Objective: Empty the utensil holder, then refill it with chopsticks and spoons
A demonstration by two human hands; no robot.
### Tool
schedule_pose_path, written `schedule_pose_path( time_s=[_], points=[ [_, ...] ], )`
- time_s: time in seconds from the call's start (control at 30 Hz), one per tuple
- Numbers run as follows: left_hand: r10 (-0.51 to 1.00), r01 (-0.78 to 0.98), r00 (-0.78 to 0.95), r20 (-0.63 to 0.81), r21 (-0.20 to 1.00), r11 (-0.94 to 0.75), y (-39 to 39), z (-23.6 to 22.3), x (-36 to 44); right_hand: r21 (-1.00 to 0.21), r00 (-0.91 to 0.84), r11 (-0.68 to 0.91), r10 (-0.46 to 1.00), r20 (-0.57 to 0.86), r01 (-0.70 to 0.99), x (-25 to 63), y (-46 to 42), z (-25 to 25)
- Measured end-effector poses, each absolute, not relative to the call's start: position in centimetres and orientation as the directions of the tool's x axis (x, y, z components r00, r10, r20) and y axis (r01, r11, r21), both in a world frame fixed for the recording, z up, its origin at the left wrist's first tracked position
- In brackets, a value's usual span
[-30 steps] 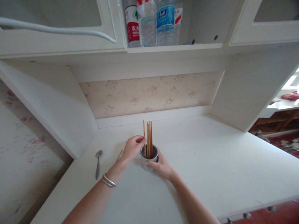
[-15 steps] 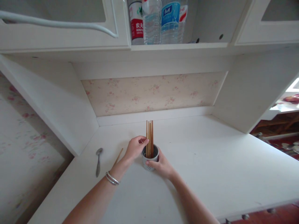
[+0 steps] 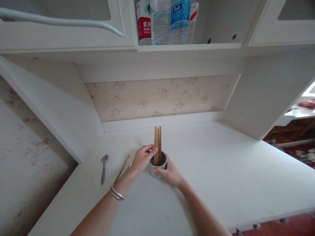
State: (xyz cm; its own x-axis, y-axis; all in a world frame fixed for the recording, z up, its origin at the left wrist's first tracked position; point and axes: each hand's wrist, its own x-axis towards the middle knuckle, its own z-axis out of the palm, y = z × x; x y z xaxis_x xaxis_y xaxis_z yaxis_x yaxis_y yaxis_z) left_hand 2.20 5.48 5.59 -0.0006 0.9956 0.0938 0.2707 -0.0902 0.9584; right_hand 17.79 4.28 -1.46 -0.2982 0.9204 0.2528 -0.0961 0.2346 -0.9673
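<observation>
A grey-white chopstick holder (image 3: 153, 169) with small holes stands upright on the white counter (image 3: 209, 177). My right hand (image 3: 172, 174) is wrapped round its right and front sides. Several brown wooden chopsticks (image 3: 158, 139) stand in it, rising well above the rim. The closed fingers of my left hand (image 3: 142, 159) pinch the chopsticks at the left of the bunch, just over the rim. How many they grip is hidden. A single chopstick (image 3: 122, 168) lies left of that hand, partly covered by my wrist. Farther left lies a metal spoon (image 3: 103, 170).
Above the counter hangs a white cabinet (image 3: 69, 39) with plastic bottles (image 3: 161, 28) on its open shelf. A white cable (image 3: 61, 21) crosses its left door. Side panels (image 3: 273, 88) enclose the counter left and right, and a floral back wall (image 3: 157, 98) stands behind.
My left hand has shifted slightly downward, still pinching at the chopsticks. More of the loose chopstick shows beside my wrist. My right hand stays on the holder.
</observation>
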Motion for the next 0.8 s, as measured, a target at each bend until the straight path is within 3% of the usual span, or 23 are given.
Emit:
schedule_pose_path(
  time_s=[0.2,0.47,0.57,0.63,0.7,0.8],
  points=[
    [0.992,-0.093,0.114,0.055,0.995,-0.045,1.5,3.1,2.6,-0.963,-0.306,0.247,0.913,0.269,-0.109,17.7,4.0,-1.2],
    [0.98,-0.149,0.117,0.16,0.979,-0.142,1.4,2.2,3.4,-0.964,-0.367,0.243,0.891,0.267,-0.11,18.4,3.0,-0.8],
    [0.983,-0.163,0.094,0.16,0.976,-0.143,1.5,1.9,3.4,-0.939,-0.136,0.329,0.93,0.341,-0.099,19.3,1.8,-0.4],
    [0.985,-0.179,0.09,0.145,0.976,-0.127,1.5,1.7,3.4,-0.88,0.113,0.474,0.876,0.468,-0.031,19.2,0.6,0.5],
    [0.984,-0.212,0.107,0.139,0.971,-0.114,1.4,1.6,3.4,-0.812,0.2,0.574,0.788,0.582,0.102,18.0,-0.9,2.2],
    [0.983,-0.225,0.145,0.109,0.972,-0.074,1.3,1.4,3.1,-0.736,-0.12,0.615,0.784,0.609,0.283,14.2,-2.7,5.4]
  ],
)
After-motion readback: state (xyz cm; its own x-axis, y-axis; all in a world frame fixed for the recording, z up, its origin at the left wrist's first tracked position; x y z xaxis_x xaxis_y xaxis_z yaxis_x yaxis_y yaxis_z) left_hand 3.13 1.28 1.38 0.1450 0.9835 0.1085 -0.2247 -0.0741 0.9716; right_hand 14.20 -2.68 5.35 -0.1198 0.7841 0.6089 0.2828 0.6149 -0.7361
